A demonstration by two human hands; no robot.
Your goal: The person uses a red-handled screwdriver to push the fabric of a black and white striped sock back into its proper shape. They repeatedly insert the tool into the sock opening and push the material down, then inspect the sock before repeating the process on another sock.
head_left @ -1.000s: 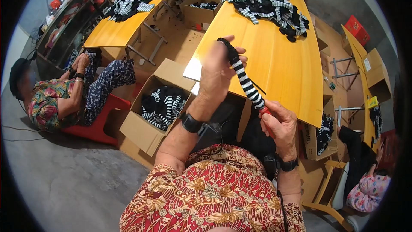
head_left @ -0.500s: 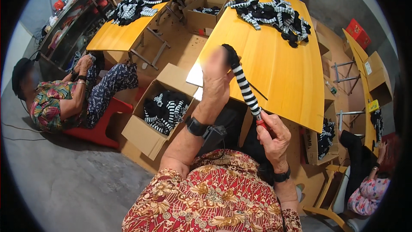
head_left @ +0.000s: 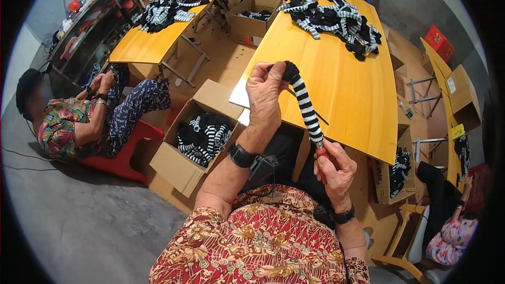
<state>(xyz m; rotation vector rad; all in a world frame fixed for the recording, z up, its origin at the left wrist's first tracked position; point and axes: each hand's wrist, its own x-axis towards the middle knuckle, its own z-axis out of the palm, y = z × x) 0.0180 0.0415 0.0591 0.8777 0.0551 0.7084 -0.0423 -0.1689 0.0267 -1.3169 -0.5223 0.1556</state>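
A slim knitted tube (head_left: pixel 306 106), black-and-white striped with a solid black end, slants up over the near edge of the yellow table. My left hand (head_left: pixel 264 97) pinches its black end between thumb and fingers. Below, my right hand (head_left: pixel 337 171) is closed round the red handle of a hand tool (head_left: pixel 322 152). A short bit of the tool's metal shaft shows at the tube's lower opening; the rest of the shaft is hidden, apparently inside the knit.
Striped knitwear (head_left: pixel 342 18) lies heaped on the yellow table (head_left: pixel 363 105). At left stands an open carton (head_left: pixel 173 171) of similar pieces; another carton (head_left: pixel 392 176) is at right. A co-worker (head_left: pixel 79 121) sits on a red stool, and others sit farther round.
My left hand has come down slightly, and its fingers now show clearly pinching the black end. The tube and my right hand stay almost in place.
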